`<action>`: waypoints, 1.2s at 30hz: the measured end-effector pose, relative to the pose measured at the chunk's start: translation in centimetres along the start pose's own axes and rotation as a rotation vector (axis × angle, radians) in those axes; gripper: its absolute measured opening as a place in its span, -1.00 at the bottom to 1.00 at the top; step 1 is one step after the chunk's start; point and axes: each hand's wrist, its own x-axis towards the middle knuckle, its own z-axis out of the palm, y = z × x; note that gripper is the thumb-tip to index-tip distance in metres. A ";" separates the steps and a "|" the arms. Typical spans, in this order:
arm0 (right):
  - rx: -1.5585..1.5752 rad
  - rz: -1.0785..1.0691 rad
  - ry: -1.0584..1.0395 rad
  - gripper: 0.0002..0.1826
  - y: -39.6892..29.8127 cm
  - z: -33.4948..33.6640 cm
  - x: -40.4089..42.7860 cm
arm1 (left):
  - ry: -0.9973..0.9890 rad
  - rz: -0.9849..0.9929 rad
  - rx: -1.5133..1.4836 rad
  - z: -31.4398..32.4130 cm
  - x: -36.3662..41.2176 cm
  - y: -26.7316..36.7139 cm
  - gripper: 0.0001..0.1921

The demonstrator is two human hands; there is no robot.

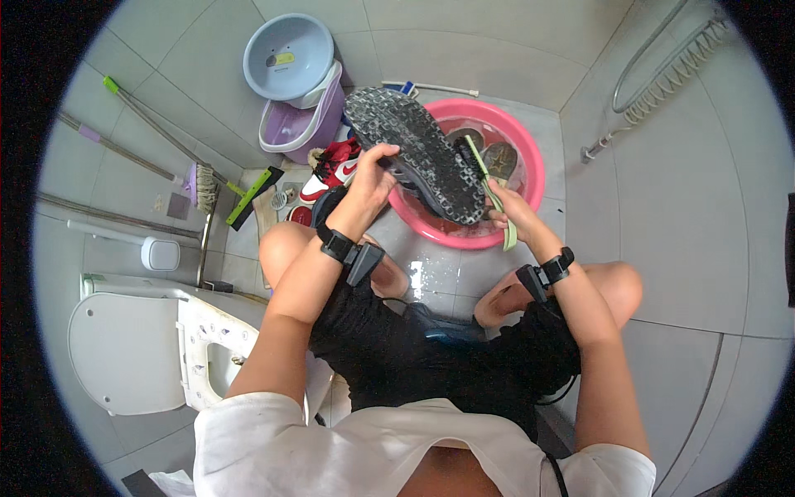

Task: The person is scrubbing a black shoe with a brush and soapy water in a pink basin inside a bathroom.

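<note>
My left hand [374, 174] grips a dark shoe [416, 149] by its side, with the black and grey treaded sole turned up toward me. In my right hand [513, 208] is the pale green handle of a scrub brush [494, 192]. Its dark bristles face the sole's edge near one end; whether they touch I cannot tell. Both hands are over the near part of a pink plastic basin [533, 149]. Inside it, in sudsy reddish-looking water, lies a shoe with a star pattern on its sole [500, 159], next to another dark sole [466, 138].
Left of the basin lie red and white sneakers [329, 177]. Behind them stands a purple bucket [310, 133] under a blue basin [289, 57]. A squeegee [254, 199] and a mop [204, 186] lean left, near the toilet [124, 354]. A coiled shower hose [677, 74] hangs right. The tiled floor [428, 273] is wet.
</note>
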 end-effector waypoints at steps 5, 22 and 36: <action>-0.360 -0.053 0.055 -0.72 2.1 -1.9 2.1 | 0.124 0.174 0.139 0.9 -0.1 1.4 -0.75; -1.506 -0.040 0.147 -0.61 8.7 -4.0 11.5 | 0.219 0.235 0.172 -0.5 0.6 2.5 -0.66; -0.928 -0.494 0.429 -0.65 -3.4 -2.1 1.0 | 0.093 0.177 0.164 1.9 -0.6 2.8 -0.63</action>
